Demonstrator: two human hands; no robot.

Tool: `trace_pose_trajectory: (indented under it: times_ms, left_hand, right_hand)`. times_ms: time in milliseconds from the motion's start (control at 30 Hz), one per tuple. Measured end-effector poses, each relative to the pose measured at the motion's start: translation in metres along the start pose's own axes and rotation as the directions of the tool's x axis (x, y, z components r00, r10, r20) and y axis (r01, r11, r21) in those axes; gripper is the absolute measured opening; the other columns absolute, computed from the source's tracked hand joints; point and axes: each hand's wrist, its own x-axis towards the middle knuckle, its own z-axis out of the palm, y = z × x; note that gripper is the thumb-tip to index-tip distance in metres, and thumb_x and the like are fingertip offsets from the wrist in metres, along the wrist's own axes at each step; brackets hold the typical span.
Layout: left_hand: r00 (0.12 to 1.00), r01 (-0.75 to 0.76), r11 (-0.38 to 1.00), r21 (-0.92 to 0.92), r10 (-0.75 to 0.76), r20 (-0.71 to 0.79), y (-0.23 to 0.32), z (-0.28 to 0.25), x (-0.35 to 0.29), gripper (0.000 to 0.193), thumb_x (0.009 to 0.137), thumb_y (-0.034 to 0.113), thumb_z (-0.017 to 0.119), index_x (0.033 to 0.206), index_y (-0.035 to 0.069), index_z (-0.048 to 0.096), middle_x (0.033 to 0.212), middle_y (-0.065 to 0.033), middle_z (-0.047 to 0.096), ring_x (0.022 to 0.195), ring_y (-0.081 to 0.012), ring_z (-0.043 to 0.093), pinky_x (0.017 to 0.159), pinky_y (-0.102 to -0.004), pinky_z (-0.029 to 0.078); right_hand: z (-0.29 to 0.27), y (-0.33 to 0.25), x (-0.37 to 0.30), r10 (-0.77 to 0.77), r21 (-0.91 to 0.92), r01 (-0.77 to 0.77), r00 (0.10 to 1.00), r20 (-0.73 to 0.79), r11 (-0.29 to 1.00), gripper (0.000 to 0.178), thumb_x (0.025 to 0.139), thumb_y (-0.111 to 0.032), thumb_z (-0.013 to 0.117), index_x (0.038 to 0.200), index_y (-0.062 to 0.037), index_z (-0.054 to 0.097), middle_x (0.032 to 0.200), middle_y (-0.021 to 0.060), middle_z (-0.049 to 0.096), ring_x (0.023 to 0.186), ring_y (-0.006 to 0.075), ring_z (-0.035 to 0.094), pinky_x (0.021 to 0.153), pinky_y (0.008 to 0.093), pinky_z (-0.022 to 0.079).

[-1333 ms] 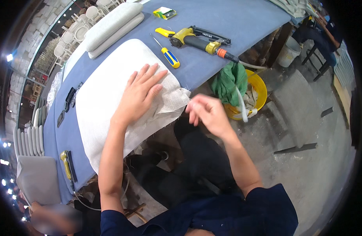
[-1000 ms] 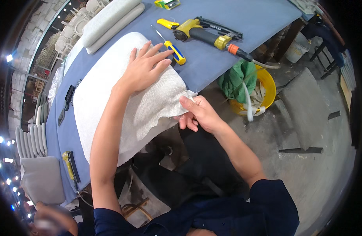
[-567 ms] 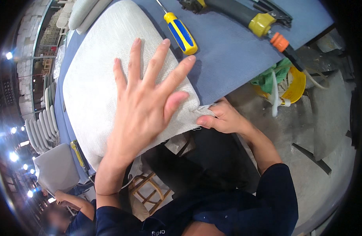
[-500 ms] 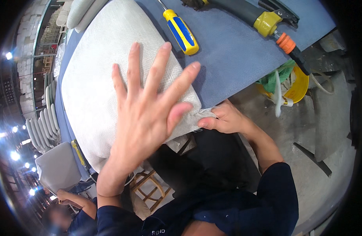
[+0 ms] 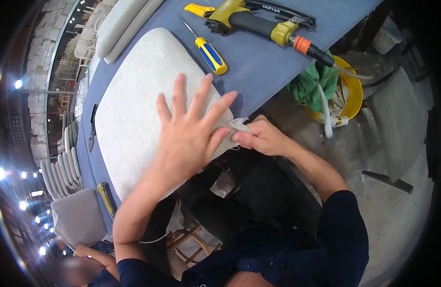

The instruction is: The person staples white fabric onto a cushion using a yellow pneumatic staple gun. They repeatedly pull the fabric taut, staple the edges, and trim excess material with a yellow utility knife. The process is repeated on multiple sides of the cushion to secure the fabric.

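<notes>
A light grey fabric-covered seat cushion [image 5: 134,95] lies on the blue-covered table [image 5: 258,71], reaching its near edge. My left hand [image 5: 189,129] rests spread over the cushion's right part, fingers apart and pointing away from me. At the near right corner, my right hand [image 5: 266,136] pinches the loose, frayed edge of the cover fabric [image 5: 239,126] between thumb and fingers. Just beyond the cushion's right edge is a screwdriver [image 5: 211,56] with a yellow and blue handle. The cushion's underside is hidden.
A yellow and black air staple gun [image 5: 251,23] with a hose lies at the back right. Below the table's right edge stands a yellow bucket [image 5: 356,91] with a green cloth [image 5: 314,82]. A yellow cutter [image 5: 106,197] lies left. Another person [image 5: 93,260] is at lower left.
The cushion sits lower and further right in view, showing more of the table and tools beyond it. My left hand stays spread on it; my right hand keeps its pinch on the fabric.
</notes>
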Motion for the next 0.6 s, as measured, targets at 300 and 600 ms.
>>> trace_pose_trajectory:
  times_ms: [300,600]
  left_hand:
    - [0.994,0.104,0.986,-0.127,-0.097,0.057,-0.013,0.002,0.012,0.088,0.082,0.043,0.085,0.16,0.036,0.044,0.175,-0.0241,0.014,0.159,-0.0574,0.005,0.118,-0.083,0.014]
    - [0.99,0.143,0.97,-0.196,-0.138,0.039,0.006,0.004,0.008,0.069,0.082,0.031,0.084,0.146,0.033,0.059,0.174,-0.0168,0.021,0.158,-0.056,0.008,0.114,-0.0857,0.017]
  right_hand:
    - [-0.002,0.001,-0.009,0.003,-0.058,-0.004,1.0,-0.01,0.998,0.045,0.106,-0.03,0.067,0.071,-0.0016,0.06,0.057,0.0057,0.046,0.051,0.0149,0.047,0.053,0.033,0.039]
    - [-0.004,0.0,-0.011,-0.175,-0.448,0.136,0.983,-0.047,0.883,0.035,0.096,-0.027,0.077,0.07,-0.006,0.066,0.056,0.0085,0.057,0.055,0.0277,0.063,0.059,0.0399,0.05]
